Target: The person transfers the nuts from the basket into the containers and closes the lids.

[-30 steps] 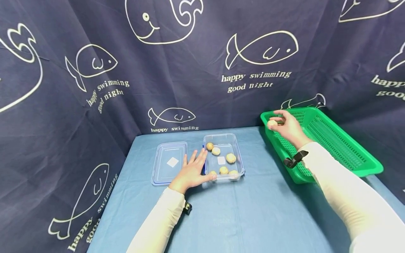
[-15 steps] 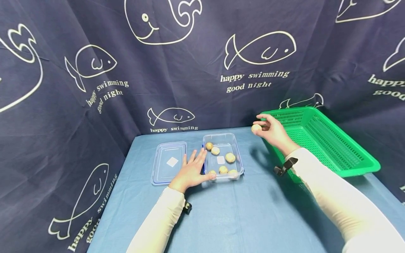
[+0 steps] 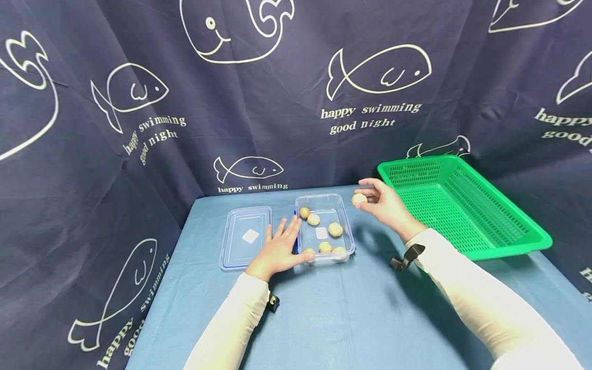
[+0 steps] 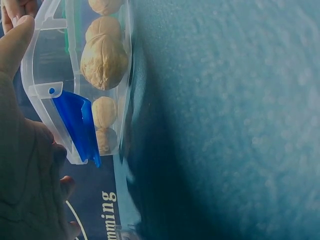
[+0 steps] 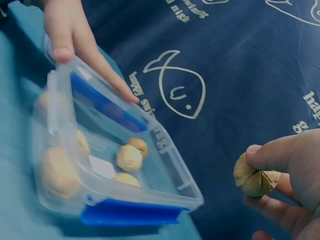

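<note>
In the head view, my right hand [image 3: 387, 206] pinches a pale tan, wrinkled walnut [image 3: 359, 200] between thumb and fingertips. It is in the air just right of a clear plastic box [image 3: 350, 226]. Close up in the right wrist view, the same walnut [image 5: 248, 176] shows a dark crease. My left hand [image 3: 276, 254] has its fingers spread along the box's left side, thumb at the near left corner. Several loose walnuts [image 3: 335, 229] lie inside the box. Blue locking flaps [image 4: 77, 127] hang from its sides.
Left of the box, its clear lid [image 3: 240, 246] with a blue edge lies flat. A green slotted basket [image 3: 509, 216] stands at the right of the blue cloth-covered table [image 3: 351, 318]. A dark fish-print curtain [image 3: 300, 128] hangs behind.
My right hand has carried the walnut left and toward me, from over the green basket's rim to beside the box. The left hand keeps its place.
</note>
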`<move>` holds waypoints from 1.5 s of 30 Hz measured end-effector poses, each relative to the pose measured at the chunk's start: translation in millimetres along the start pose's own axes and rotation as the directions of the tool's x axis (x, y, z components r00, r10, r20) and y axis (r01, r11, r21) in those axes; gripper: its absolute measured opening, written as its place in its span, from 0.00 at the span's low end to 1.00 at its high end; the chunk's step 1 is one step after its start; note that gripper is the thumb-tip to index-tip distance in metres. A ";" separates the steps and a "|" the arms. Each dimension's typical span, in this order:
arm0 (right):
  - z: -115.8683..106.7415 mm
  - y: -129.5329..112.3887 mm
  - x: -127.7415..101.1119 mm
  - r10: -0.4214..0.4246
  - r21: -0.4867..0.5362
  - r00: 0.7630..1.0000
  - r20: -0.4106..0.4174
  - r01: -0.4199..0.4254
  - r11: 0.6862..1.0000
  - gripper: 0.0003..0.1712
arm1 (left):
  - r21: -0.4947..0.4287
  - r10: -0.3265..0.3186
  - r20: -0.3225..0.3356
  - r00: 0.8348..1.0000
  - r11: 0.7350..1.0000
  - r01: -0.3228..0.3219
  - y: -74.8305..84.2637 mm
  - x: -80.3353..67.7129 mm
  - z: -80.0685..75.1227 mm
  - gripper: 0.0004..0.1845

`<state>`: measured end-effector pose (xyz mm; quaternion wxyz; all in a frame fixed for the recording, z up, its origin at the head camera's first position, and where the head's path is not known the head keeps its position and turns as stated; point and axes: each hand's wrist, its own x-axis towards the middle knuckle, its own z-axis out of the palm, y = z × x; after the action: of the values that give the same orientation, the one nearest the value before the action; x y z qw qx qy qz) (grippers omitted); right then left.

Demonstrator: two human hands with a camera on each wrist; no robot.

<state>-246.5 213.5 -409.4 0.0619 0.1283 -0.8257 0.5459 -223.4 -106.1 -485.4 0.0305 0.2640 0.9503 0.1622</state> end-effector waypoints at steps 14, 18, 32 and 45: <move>28.7 12.6 -17.1 -0.020 0.023 0.999 0.043 0.019 1.000 0.32 | 0.026 0.001 -0.001 1.000 1.000 -0.001 -2.0 3.1 1.5 0.60; 32.4 15.4 -20.4 -0.031 0.042 0.998 0.051 0.028 0.999 0.32 | 0.023 -0.001 -0.002 1.000 1.000 0.001 -2.0 3.1 1.3 0.60; 41.6 21.3 -32.7 -0.007 -0.006 0.999 0.035 0.008 1.000 0.29 | -0.009 -0.012 0.013 1.000 1.000 0.012 2.8 0.5 -4.5 0.60; 52.0 25.6 -40.2 -0.016 -0.308 0.999 -0.046 0.001 0.951 0.31 | -0.026 -0.104 -0.057 0.993 0.994 0.103 17.2 0.4 -0.3 0.57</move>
<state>-213.1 181.1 -462.4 0.1030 0.1075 -0.8984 0.4132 -215.4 -92.1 -479.5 0.0140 0.2090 0.9613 0.1788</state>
